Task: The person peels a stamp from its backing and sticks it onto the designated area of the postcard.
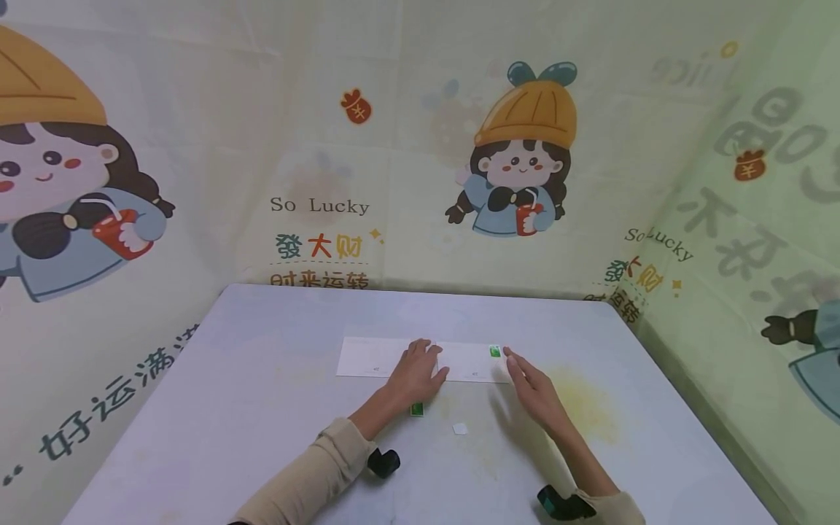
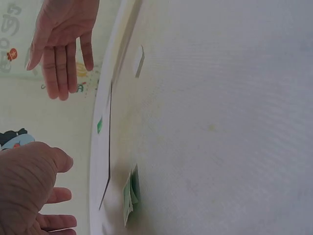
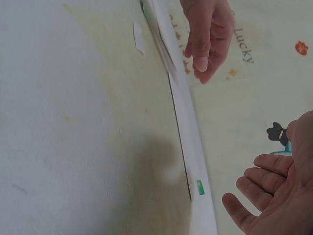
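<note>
Two white envelopes lie side by side across the table: a left envelope (image 1: 364, 357) and a right envelope (image 1: 462, 362) with a green stamp (image 1: 495, 351) at its upper right corner. Over the place where they meet, my left hand (image 1: 413, 375) hovers with loosely bent, spread fingers and holds nothing. My right hand (image 1: 534, 394) is beside the right envelope's right edge, its fingers extended and palm turned inward, also holding nothing. Beneath my left wrist sit some green stamps (image 2: 131, 196), partly hidden in the head view. A small white paper slip (image 1: 460, 429) lies nearer me.
The white table (image 1: 275, 408) has a yellowish stain (image 1: 584, 401) right of my right hand. A printed cloth (image 1: 407, 182) with cartoon figures hangs behind and around the table. Dark wrist cameras (image 1: 384, 463) are strapped on both wrists.
</note>
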Action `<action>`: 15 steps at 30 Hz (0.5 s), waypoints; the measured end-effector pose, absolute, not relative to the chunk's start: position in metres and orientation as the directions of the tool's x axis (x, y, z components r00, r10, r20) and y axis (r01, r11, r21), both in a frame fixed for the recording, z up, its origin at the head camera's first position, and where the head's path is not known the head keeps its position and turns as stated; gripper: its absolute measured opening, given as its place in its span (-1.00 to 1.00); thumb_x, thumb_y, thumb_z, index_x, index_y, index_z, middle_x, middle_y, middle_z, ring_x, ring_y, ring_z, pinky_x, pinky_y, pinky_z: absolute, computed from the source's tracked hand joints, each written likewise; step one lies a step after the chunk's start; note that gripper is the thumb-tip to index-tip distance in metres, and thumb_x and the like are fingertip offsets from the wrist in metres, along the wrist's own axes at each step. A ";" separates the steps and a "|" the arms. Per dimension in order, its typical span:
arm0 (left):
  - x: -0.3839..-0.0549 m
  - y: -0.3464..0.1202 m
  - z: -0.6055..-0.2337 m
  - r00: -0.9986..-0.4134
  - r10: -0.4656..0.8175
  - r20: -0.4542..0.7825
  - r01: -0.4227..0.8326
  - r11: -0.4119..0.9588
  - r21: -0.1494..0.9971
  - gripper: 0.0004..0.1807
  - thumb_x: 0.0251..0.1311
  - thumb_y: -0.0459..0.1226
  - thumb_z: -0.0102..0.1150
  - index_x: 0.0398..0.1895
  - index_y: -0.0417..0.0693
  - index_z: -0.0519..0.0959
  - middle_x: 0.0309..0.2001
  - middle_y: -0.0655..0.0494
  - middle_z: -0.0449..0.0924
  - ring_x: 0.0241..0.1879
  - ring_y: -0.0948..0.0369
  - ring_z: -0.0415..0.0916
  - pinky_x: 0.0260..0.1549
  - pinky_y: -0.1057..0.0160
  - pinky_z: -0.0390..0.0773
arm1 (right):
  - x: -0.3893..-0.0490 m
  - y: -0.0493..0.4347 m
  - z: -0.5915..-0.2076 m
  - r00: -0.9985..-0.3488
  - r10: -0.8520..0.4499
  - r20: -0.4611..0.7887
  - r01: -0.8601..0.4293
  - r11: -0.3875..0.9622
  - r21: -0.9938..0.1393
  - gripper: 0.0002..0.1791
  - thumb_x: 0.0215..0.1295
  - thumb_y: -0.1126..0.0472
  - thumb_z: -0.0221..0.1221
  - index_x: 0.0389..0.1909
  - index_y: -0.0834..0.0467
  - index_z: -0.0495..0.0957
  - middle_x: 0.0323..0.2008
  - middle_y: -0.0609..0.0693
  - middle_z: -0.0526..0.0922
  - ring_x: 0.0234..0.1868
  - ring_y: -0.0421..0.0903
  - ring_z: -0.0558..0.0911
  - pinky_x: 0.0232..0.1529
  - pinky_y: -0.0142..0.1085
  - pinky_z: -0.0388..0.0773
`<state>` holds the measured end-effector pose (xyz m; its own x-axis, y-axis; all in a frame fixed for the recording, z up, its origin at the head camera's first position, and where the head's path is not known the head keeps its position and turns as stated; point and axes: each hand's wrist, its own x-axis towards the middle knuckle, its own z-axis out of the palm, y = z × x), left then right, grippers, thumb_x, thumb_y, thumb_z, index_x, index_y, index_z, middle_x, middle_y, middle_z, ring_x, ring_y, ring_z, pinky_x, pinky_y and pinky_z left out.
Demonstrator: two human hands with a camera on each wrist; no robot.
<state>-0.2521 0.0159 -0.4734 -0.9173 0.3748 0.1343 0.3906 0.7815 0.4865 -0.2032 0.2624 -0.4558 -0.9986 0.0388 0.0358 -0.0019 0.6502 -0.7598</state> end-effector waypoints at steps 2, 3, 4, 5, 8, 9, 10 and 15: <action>-0.250 0.014 -0.473 -0.912 0.379 0.156 0.405 0.775 0.486 -0.48 0.45 -0.06 0.15 0.33 -0.18 0.48 0.39 -0.20 0.37 0.46 -0.08 0.24 0.41 -0.06 0.29 | -0.200 0.261 -0.454 -0.998 0.031 0.048 -0.017 0.644 -0.765 -0.27 0.61 -0.27 -0.20 0.55 0.14 0.25 0.54 0.09 0.25 0.58 0.13 0.16 0.48 0.12 0.13; -0.249 0.013 -0.472 -0.910 0.381 0.166 0.412 0.770 0.488 -0.48 0.45 -0.07 0.15 0.32 -0.18 0.48 0.39 -0.21 0.38 0.45 -0.09 0.24 0.41 -0.07 0.29 | -0.198 0.260 -0.454 -0.998 0.026 0.061 -0.030 0.645 -0.764 -0.28 0.61 -0.26 -0.19 0.55 0.14 0.25 0.53 0.08 0.26 0.57 0.13 0.16 0.48 0.13 0.14; -0.247 0.012 -0.472 -0.906 0.384 0.180 0.421 0.763 0.490 -0.49 0.45 -0.07 0.15 0.32 -0.19 0.49 0.38 -0.21 0.39 0.45 -0.09 0.24 0.41 -0.08 0.29 | -0.197 0.260 -0.454 -0.997 0.019 0.077 -0.047 0.645 -0.763 -0.30 0.62 -0.23 -0.18 0.54 0.14 0.26 0.53 0.08 0.27 0.57 0.13 0.17 0.47 0.14 0.15; -0.246 0.011 -0.471 -0.902 0.387 0.191 0.429 0.758 0.491 -0.49 0.45 -0.08 0.15 0.31 -0.19 0.49 0.38 -0.22 0.39 0.45 -0.10 0.25 0.41 -0.08 0.29 | -0.195 0.259 -0.454 -0.995 0.014 0.094 -0.063 0.646 -0.761 -0.32 0.63 -0.20 -0.17 0.54 0.14 0.27 0.52 0.08 0.28 0.57 0.13 0.18 0.46 0.15 0.17; -0.242 0.009 -0.470 -0.888 0.398 0.229 0.458 0.737 0.497 -0.51 0.44 -0.10 0.15 0.29 -0.20 0.50 0.36 -0.24 0.40 0.44 -0.12 0.25 0.40 -0.10 0.30 | -0.191 0.257 -0.455 -0.986 -0.003 0.165 -0.127 0.653 -0.747 -0.40 0.64 -0.10 -0.10 0.51 0.15 0.32 0.50 0.08 0.33 0.54 0.13 0.25 0.41 0.18 0.28; -0.241 0.008 -0.470 -0.884 0.400 0.240 0.466 0.732 0.497 -0.51 0.44 -0.10 0.16 0.29 -0.20 0.51 0.36 -0.25 0.41 0.44 -0.12 0.25 0.40 -0.10 0.30 | -0.190 0.256 -0.455 -0.980 -0.013 0.198 -0.158 0.658 -0.736 -0.42 0.64 -0.07 -0.08 0.50 0.16 0.34 0.49 0.09 0.35 0.52 0.14 0.28 0.38 0.19 0.32; -0.240 0.007 -0.470 -0.881 0.403 0.250 0.474 0.728 0.495 -0.52 0.44 -0.10 0.16 0.29 -0.20 0.51 0.35 -0.25 0.41 0.44 -0.12 0.26 0.39 -0.10 0.30 | -0.189 0.256 -0.455 -0.973 -0.022 0.232 -0.188 0.660 -0.727 -0.44 0.64 -0.03 -0.05 0.48 0.17 0.36 0.47 0.09 0.37 0.50 0.15 0.32 0.35 0.19 0.36; -0.234 0.002 -0.468 -0.866 0.412 0.282 0.500 0.719 0.484 -0.52 0.44 -0.11 0.17 0.28 -0.20 0.52 0.35 -0.23 0.42 0.44 -0.11 0.26 0.40 -0.09 0.30 | -0.184 0.254 -0.457 -0.903 -0.086 0.421 -0.361 0.682 -0.636 -0.51 0.56 0.16 0.10 0.41 0.24 0.44 0.40 0.13 0.47 0.42 0.18 0.43 0.33 -0.14 0.44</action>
<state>-0.2342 0.0024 -0.4680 -0.8661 0.4124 0.2823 0.4998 0.7186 0.4836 -0.1840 0.2540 -0.4568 -0.9032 -0.0859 0.4205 -0.3609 0.6822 -0.6358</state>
